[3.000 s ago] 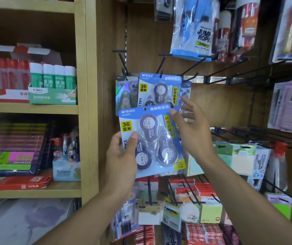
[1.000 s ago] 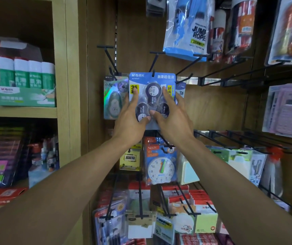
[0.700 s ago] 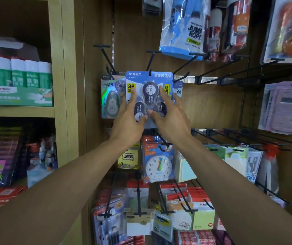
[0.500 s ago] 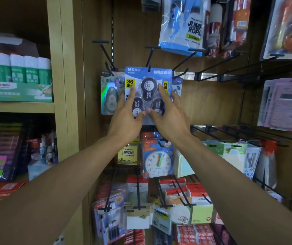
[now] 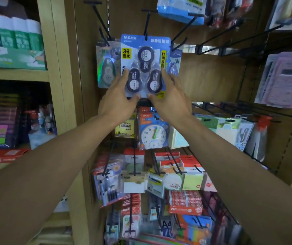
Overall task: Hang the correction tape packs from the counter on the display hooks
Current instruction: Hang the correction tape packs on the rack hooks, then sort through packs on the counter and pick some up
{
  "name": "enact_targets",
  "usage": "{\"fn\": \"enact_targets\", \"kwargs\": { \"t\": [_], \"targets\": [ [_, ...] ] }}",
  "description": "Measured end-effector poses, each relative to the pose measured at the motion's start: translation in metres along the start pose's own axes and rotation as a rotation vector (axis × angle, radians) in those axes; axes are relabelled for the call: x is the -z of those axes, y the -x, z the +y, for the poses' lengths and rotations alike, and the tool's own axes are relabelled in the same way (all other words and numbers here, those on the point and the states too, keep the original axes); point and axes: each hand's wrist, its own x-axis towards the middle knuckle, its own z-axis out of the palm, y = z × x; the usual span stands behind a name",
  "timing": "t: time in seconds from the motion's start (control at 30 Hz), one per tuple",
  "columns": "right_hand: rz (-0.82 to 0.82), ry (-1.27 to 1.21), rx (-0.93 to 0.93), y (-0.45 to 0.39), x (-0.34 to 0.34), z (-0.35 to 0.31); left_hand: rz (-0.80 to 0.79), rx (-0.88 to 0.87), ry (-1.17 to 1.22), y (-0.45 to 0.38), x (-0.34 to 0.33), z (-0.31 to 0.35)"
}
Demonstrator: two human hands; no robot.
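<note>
A blue correction tape pack [image 5: 145, 50] with three dark dispensers hangs on a black display hook [image 5: 148, 20] on the wooden back panel. My left hand [image 5: 118, 98] grips its lower left edge, fingers on the front and thumb under the bottom. My right hand [image 5: 170, 98] holds the lower right edge the same way. Whether more packs hang behind the front one is hidden.
A silvery single tape pack [image 5: 107, 68] hangs left of it, a slim pack [image 5: 176, 62] right. Empty black hooks [image 5: 212, 41] jut out to the right. A toy clock pack [image 5: 153, 133] and sticky notes [image 5: 193, 181] hang below. A wooden shelf post [image 5: 58, 68] stands left.
Three seconds ago I held the pack out in front of the hook; since then it went onto the hook. Over the last second my hands slid from its middle to its bottom edge.
</note>
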Motion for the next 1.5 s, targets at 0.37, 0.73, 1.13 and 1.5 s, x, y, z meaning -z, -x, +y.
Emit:
{"fn": "enact_targets", "kwargs": {
  "t": [0.37,0.73,1.13,1.5],
  "targets": [
    [0.283,-0.27,0.08,0.176,-0.044,0.014,0.258,-0.17,0.356,0.2,-0.049,-0.038],
    [-0.343,-0.252,-0.71,0.48,-0.125,0.051,-0.327,0.477,0.384,0.505,-0.109,-0.132],
    [-1.068,-0.031,-1.404,0.759,-0.182,0.146,-1.08,1.048,0.095,0.725,-0.191,-0.194],
    [-1.302,0.353,-0.588,0.891,-0.256,0.257,-1.265,1.096,0.052,0.851,-0.295,-0.19]
  ]
}}
